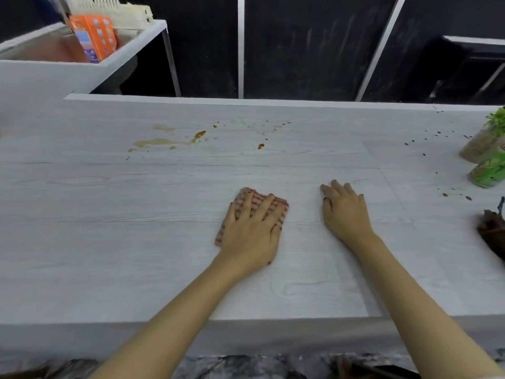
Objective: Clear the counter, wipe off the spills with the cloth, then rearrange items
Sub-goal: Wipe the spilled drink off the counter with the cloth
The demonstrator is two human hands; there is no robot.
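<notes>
A red-striped cloth [255, 199] lies flat in the middle of the pale wood-grain counter [136, 242]. My left hand [251, 228] presses down on it with fingers spread. Just to the right of the cloth, my right hand [345, 212] rests palm-down on the bare counter and holds nothing. Beyond the hands, an orange-brown spill [164, 142] with scattered drops [261, 146] marks the far part of the counter. Dark specks [426, 138] dot the far right.
At the right edge stand a green can [489, 170], a jar with a green plant [483, 143] and a dark brown object [493, 233]. An orange box [94, 36] sits on a raised white shelf [131, 45] at the far left. Dark panels stand behind the counter.
</notes>
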